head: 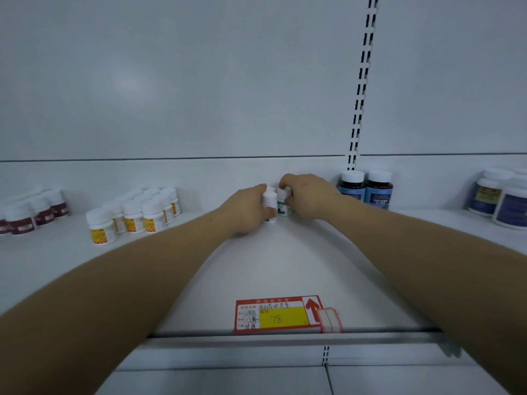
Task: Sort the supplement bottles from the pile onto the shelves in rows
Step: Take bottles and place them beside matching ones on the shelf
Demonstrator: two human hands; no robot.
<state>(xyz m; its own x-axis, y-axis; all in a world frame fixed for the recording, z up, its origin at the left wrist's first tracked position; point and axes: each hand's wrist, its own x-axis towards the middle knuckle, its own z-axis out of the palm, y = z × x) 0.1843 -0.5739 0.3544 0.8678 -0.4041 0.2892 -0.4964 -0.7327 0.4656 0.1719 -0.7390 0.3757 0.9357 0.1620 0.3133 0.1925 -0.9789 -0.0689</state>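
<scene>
Both arms outstretched (fingers (263, 188) curled)

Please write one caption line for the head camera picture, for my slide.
Left hand and right hand set two small white bottles side by side at the shelf back.

I see one shelf (285, 266) running across in front of me, closed at the back by the rear panel (199, 81). Far left on it stands a cluster of bottles (31, 213); right of that, a second block of bottles in rows (134, 215). At mid-shelf, near the rear panel, my left grip (248, 209) and right grip (306, 196) meet, each wrapped on a small bottle: the left bottle (269, 202) just beside the right bottle (284, 202), touching. Right of them, two bottles (365, 189) stand side by side below the slotted upright (363, 81). Far right is another group (502, 198). A price tag (281, 315) lies at the shelf's front edge, between my forearms.
</scene>
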